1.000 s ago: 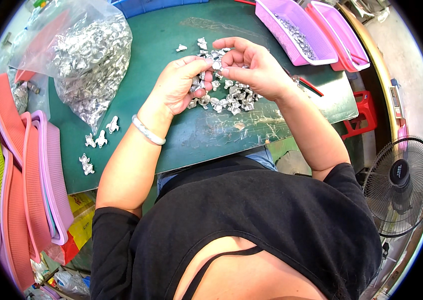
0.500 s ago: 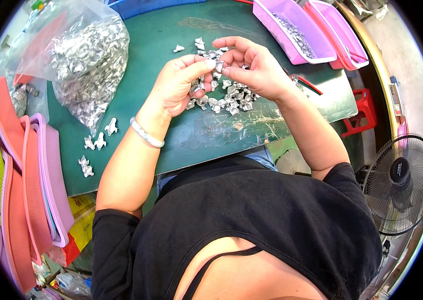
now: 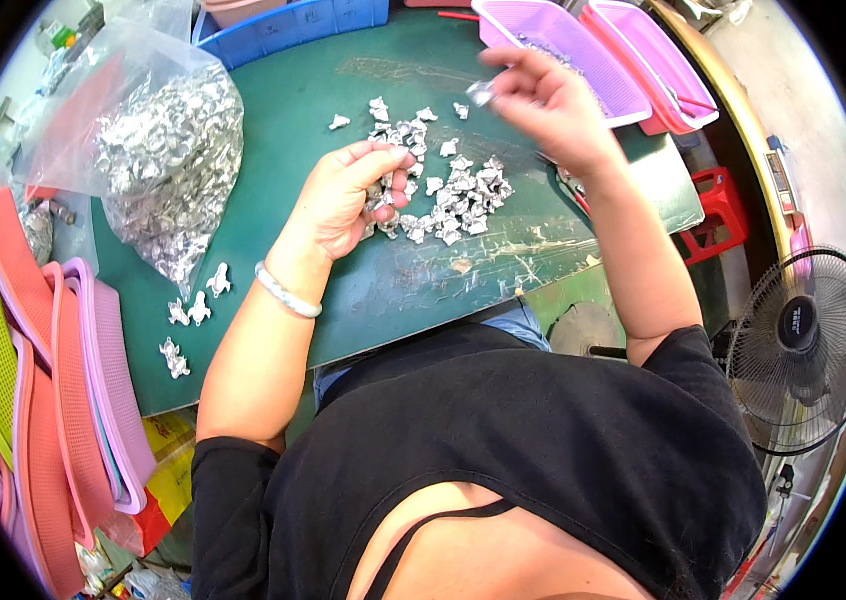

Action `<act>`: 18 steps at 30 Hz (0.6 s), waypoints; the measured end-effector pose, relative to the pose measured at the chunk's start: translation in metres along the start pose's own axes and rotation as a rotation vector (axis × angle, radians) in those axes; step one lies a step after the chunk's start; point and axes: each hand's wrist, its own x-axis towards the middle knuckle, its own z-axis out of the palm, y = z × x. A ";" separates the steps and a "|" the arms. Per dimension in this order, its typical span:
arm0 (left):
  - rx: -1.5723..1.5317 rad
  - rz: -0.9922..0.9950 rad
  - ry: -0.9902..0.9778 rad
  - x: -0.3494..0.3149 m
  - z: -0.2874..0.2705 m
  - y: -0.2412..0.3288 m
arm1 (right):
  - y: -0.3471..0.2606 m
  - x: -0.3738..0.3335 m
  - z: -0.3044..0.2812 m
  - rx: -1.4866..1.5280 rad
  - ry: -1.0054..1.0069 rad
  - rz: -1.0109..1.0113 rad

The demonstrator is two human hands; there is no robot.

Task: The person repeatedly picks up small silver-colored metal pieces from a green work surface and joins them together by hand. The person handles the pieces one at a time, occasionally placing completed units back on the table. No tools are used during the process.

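Pinching one small silver metal piece, blurred, between thumb and fingers: right hand, raised before a purple basket. Left hand: fingers curled, thumb extended, at the left edge of a loose pile of like pieces on a green table; whether it grips any, cannot tell. Farther left: clear plastic bag of similar pieces; several stray pieces below.
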 end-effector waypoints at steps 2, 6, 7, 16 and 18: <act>-0.030 -0.024 -0.023 0.004 0.000 -0.002 | 0.009 0.008 -0.044 -0.071 0.192 -0.027; -0.055 -0.063 -0.001 0.003 0.000 0.000 | 0.029 0.017 -0.116 -0.789 0.377 -0.057; -0.079 -0.069 -0.019 0.005 -0.003 -0.002 | 0.029 0.015 -0.120 -0.900 0.379 -0.039; -0.323 -0.224 -0.151 0.011 0.009 -0.009 | -0.007 -0.004 0.004 -0.192 -0.147 -0.136; -0.368 -0.204 -0.226 0.005 0.013 -0.005 | -0.028 -0.006 0.040 -0.055 -0.268 -0.122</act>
